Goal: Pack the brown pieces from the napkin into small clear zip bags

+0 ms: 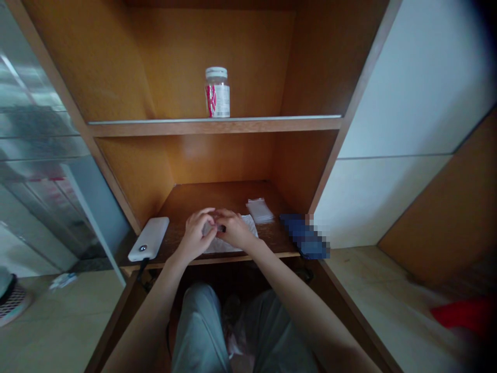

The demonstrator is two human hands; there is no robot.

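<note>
Over a white sheet of cloth or paper point(250, 226) on the lower shelf, both my hands meet with bent fingers. My left hand point(197, 233) is closed, thumb and fingertips pinched together at a small thing that looks clear. My right hand point(236, 231) is closed too, its fingertips touching those of the left. A small dark spot shows between the fingers of the right hand, but the fingers hide most of what is held. Just behind the right hand lies a stack of small clear plastic bags point(260, 211).
On the shelf's left end lies a white power bank point(150, 237) with a black cable. A blurred dark blue object point(305, 237) rests at the right edge. Above, a white-capped bottle point(218, 94) stands on the upper shelf point(264, 124). My knees are under the front edge.
</note>
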